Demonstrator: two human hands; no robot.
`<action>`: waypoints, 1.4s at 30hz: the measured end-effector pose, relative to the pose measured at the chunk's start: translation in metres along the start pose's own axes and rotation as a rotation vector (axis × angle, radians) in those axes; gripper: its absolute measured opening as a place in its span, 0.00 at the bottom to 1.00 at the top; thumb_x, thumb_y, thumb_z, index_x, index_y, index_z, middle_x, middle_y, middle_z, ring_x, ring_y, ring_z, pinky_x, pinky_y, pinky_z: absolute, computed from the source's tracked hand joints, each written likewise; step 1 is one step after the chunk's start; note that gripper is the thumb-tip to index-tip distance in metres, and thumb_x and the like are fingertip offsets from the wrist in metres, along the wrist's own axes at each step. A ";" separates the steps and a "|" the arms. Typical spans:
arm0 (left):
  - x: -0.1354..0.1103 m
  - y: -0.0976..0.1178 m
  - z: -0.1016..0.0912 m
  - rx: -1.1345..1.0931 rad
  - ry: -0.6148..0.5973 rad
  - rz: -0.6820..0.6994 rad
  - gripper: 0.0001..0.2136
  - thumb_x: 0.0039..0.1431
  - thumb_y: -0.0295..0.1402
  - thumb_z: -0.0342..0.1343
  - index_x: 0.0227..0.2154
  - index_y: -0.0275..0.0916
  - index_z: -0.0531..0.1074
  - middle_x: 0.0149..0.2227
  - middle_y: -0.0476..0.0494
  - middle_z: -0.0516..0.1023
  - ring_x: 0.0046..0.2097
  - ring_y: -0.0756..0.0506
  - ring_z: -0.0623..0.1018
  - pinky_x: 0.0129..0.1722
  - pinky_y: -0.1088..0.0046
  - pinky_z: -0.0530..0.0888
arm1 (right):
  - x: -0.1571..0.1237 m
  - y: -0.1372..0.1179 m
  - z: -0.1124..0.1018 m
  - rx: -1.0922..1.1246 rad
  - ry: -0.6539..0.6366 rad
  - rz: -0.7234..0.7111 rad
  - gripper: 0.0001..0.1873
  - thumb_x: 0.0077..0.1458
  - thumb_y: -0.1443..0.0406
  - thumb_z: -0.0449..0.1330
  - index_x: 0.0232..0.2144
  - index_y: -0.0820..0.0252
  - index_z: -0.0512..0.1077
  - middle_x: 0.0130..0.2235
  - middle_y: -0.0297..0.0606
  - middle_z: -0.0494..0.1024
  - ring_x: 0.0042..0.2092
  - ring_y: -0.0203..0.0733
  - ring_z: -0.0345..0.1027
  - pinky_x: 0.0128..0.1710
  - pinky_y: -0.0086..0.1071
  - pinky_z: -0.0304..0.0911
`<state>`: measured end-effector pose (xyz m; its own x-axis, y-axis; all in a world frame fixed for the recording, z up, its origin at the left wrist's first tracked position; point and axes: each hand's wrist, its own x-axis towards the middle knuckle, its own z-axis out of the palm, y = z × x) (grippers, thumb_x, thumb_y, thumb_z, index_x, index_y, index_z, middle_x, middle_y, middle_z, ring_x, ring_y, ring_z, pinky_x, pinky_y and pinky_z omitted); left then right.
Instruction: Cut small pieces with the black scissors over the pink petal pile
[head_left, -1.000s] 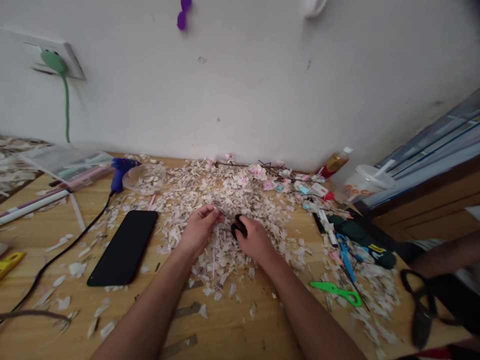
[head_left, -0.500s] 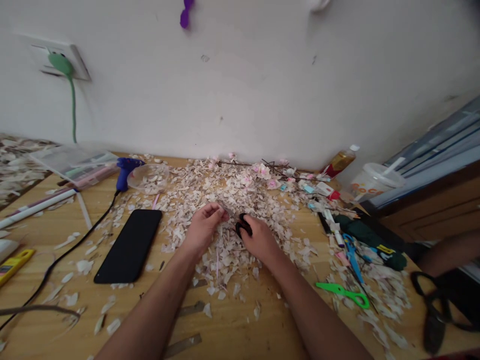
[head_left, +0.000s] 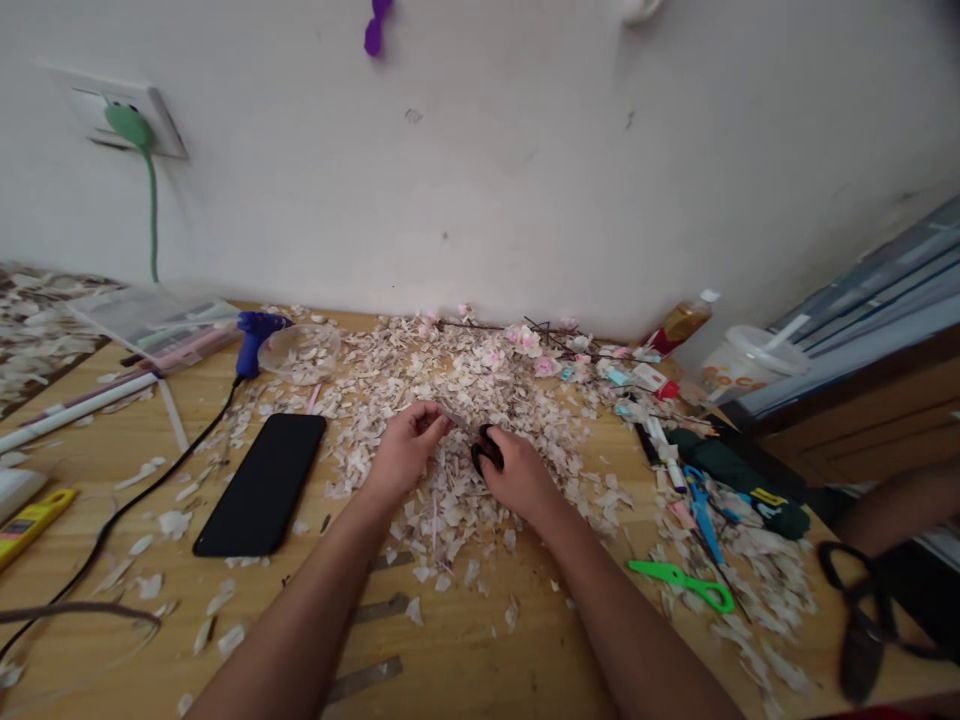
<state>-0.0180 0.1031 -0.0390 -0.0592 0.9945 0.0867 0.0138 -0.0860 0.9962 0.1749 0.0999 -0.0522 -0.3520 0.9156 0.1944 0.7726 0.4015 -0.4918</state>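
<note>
My left hand (head_left: 409, 445) is closed, its thumb and fingertips pinching a small thin greyish piece (head_left: 454, 417). Black-handled scissors (head_left: 486, 450) are gripped in my right hand (head_left: 521, 475), with their blades pointing toward that piece. Whether the blades touch it cannot be made out. Both hands are over a broad heap of pale, petal-like flakes (head_left: 465, 500) on the wooden table (head_left: 480, 640). Behind them, a thin dark branch with pink and white blossoms (head_left: 525, 340) lies across the heap.
A black phone (head_left: 262, 485) lies left, near a blue glue gun (head_left: 255, 340) and a clear bowl (head_left: 300, 355). Right are green scissors (head_left: 682, 583), blue scissors (head_left: 705, 515), a lidded cup (head_left: 750, 360) and a bottle (head_left: 682, 322). Another person's arm (head_left: 900, 510) shows at far right.
The view has shifted slightly. My left fingers have tilted a little, and more of the thin piece shows beyond them. The right hand keeps its hold on the scissors.
</note>
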 end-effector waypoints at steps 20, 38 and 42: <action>0.001 0.005 -0.001 -0.211 0.077 -0.118 0.16 0.42 0.44 0.68 0.29 0.38 0.76 0.26 0.48 0.76 0.30 0.49 0.74 0.35 0.72 0.71 | 0.001 0.005 -0.001 0.034 0.104 0.076 0.08 0.58 0.65 0.52 0.38 0.58 0.70 0.36 0.42 0.77 0.39 0.45 0.70 0.38 0.33 0.60; -0.002 -0.008 0.009 -0.404 0.127 -0.196 0.12 0.43 0.39 0.68 0.29 0.38 0.79 0.28 0.47 0.80 0.31 0.49 0.78 0.41 0.70 0.75 | -0.003 -0.001 0.005 -0.124 0.017 -0.014 0.06 0.57 0.65 0.55 0.37 0.59 0.70 0.35 0.41 0.77 0.36 0.44 0.69 0.36 0.32 0.56; 0.000 -0.005 0.005 -0.349 0.157 -0.204 0.13 0.41 0.39 0.69 0.29 0.38 0.79 0.28 0.47 0.80 0.31 0.48 0.78 0.40 0.70 0.74 | -0.002 0.002 0.006 -0.136 0.026 0.012 0.07 0.57 0.66 0.55 0.38 0.58 0.71 0.34 0.40 0.78 0.36 0.45 0.70 0.36 0.32 0.57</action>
<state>-0.0129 0.1038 -0.0439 -0.1775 0.9743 -0.1386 -0.3504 0.0690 0.9340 0.1737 0.0990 -0.0590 -0.3296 0.9200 0.2121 0.8420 0.3881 -0.3748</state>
